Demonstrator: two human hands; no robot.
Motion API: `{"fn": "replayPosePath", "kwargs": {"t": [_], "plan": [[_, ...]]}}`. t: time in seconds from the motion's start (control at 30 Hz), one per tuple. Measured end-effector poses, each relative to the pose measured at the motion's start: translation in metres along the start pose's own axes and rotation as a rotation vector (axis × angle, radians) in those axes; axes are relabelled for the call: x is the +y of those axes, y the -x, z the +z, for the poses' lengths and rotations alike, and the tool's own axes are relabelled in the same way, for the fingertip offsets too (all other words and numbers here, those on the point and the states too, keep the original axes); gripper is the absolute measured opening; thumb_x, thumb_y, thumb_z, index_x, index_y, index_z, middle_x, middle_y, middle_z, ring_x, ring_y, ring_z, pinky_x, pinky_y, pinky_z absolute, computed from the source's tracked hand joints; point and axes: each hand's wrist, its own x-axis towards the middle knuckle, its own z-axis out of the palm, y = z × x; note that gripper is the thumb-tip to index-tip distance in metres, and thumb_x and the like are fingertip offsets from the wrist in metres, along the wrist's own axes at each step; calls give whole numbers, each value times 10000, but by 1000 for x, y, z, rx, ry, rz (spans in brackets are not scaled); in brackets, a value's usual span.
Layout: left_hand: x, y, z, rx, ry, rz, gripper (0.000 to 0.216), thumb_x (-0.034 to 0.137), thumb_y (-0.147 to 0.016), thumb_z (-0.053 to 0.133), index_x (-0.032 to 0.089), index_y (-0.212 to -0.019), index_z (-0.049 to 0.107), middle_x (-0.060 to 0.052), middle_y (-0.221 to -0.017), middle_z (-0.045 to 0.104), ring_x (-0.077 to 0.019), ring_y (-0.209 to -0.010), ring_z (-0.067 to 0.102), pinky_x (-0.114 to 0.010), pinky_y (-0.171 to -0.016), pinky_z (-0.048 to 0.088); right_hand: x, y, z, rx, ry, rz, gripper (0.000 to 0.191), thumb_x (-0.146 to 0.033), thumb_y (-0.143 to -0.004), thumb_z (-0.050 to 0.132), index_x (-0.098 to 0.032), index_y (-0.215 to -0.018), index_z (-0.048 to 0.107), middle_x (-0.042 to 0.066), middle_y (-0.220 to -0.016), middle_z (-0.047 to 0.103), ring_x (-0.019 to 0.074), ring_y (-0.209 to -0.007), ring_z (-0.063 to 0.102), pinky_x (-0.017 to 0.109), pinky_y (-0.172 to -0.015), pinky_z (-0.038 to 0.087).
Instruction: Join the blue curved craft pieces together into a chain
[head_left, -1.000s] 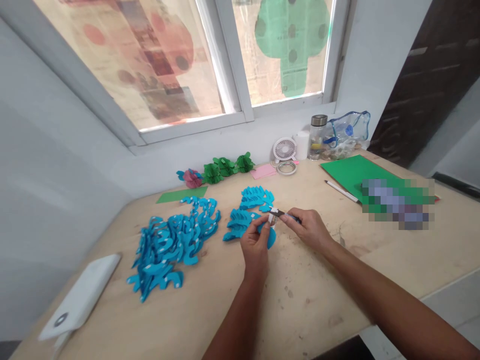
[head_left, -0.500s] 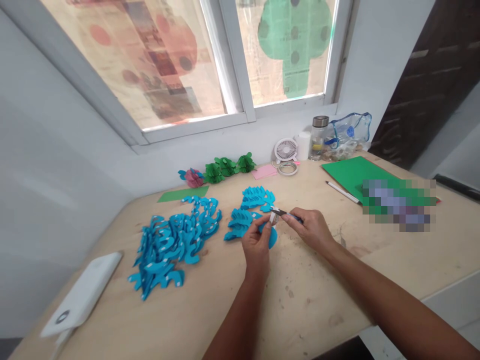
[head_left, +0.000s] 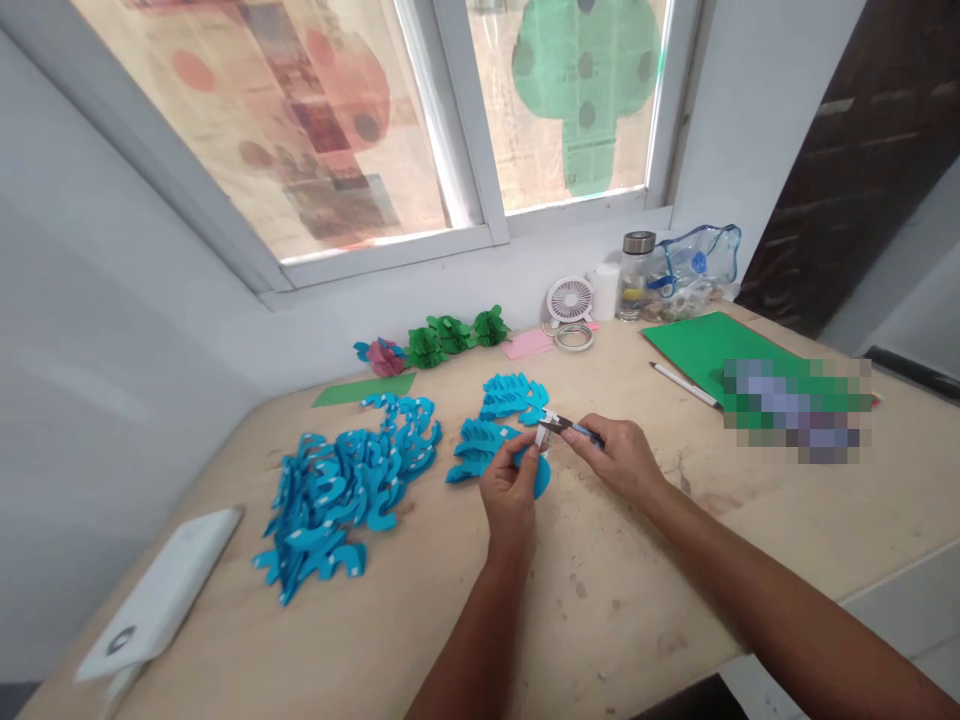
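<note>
My left hand (head_left: pixel 511 485) is closed in a pinch on a small white strip (head_left: pixel 541 436). A rounded blue paper piece (head_left: pixel 541 478) shows just behind its fingertips; whether the fingers touch it is unclear. My right hand (head_left: pixel 619 455) is closed around a slim dark tool (head_left: pixel 574 429) with narrow tips, which looks like tweezers. Its tips meet or nearly meet the white strip. Close behind the hands lie two stacks of folded blue paper, a nearer stack (head_left: pixel 474 448) and a farther stack (head_left: pixel 511 396).
A large heap of curved blue paper pieces (head_left: pixel 341 490) with white squares lies left. A white power bank (head_left: pixel 161 590) sits at the left edge. Green paper flowers (head_left: pixel 450 336), a small fan (head_left: pixel 570 300), a tape roll (head_left: pixel 574 338) and a bottle (head_left: pixel 636 278) stand behind. Green sheets (head_left: pixel 701 345) lie right.
Both hands have stayed almost in place, with the tool's tips still at the white strip. The whole view has shifted very slightly.
</note>
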Motion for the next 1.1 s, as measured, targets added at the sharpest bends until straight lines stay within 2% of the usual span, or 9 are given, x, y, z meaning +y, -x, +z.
{"fn": "replayPosePath", "kwargs": {"t": [0.33, 0.67, 1.1], "plan": [[1, 2, 2, -47, 19, -15, 284, 342, -658, 713, 170, -882, 688, -61, -860, 701, -176, -833, 634, -295, -801, 465, -2, 2, 1, -24, -54, 4, 445, -536, -844, 407, -166, -705, 613, -31, -512, 441, 93, -502, 414, 215, -499, 243], [7, 4, 4, -124, -12, -11, 261, 324, -671, 707, 162, -876, 696, -48, -803, 700, -179, -822, 632, -288, -792, 465, -3, 1, 0, -59, -80, -27, 423, -506, -845, 422, -159, -719, 630, -27, -526, 464, 91, -505, 412, 212, -502, 256], [6, 3, 4, -130, -29, 20, 271, 351, -673, 696, 171, -875, 700, -56, -863, 703, -192, -837, 637, -313, -810, 472, -3, 3, 2, -9, -39, -85, 430, -503, -855, 412, -168, -710, 638, -23, -529, 490, 91, -496, 420, 216, -500, 253]]}}
